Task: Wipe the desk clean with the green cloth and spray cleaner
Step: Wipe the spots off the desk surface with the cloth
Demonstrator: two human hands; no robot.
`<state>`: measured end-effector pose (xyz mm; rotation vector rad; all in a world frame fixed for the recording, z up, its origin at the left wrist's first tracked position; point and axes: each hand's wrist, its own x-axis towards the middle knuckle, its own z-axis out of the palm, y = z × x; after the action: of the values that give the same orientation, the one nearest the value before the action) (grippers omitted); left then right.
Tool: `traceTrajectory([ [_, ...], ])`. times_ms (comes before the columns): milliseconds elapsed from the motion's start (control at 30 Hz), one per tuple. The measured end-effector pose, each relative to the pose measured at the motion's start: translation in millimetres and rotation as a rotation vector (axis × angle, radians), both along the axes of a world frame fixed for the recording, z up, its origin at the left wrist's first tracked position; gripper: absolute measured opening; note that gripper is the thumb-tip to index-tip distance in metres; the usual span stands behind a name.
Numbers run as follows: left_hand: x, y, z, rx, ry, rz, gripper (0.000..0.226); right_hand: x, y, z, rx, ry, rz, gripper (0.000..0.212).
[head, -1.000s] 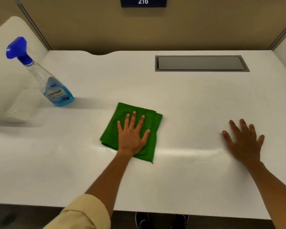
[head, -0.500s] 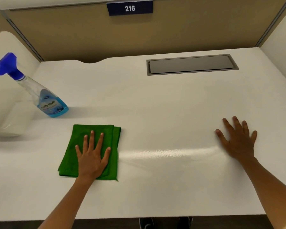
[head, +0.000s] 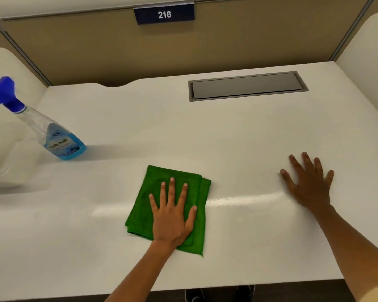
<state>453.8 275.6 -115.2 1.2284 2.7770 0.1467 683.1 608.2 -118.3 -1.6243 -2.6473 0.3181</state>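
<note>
One green cloth (head: 159,192), folded into a few layers, lying flat on white worktop (head: 238,140), well right of spray bottle (head: 52,136) and nearer the front edge. Soft, light, limp by the look; likely to bunch or unfold if dragged by a corner, so best driven by a flat palm over the middle, or pinched through all layers at the folded edge for lifting. Left hand (head: 172,216) spread flat on cloth, fingers splayed, pressing rather than gripping; nothing enclosed. Right hand (head: 308,184) spread flat on bare worktop, far right of the bottle and well apart from cloth, holding nothing; probably bracing.

Spray bottle upright, untouched: clear body, blue trigger head, blue liquid filling roughly the lower half. Judged light to moderate, rigid plastic, possibly slick if wet; neck below the trigger the obvious place to take hold. Faint glossy streak on worktop right of the bottle, level with cloth; wet or reflection, cannot tell. Closed grey hatch (head: 247,87) recessed near the back edge, contents hidden.
</note>
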Motion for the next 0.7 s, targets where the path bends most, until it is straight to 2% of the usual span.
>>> traceTrajectory([
  [400,85.5,120.9,2.6,0.050,-0.071,-0.157,0.070,1.2,2.2,-5.1,0.039,0.046,0.020,0.071],
  [700,81.7,203.3,-2.1,0.072,-0.053,-0.262,0.071,1.9,4.1,-7.4,0.077,0.044,0.045,0.071],
])
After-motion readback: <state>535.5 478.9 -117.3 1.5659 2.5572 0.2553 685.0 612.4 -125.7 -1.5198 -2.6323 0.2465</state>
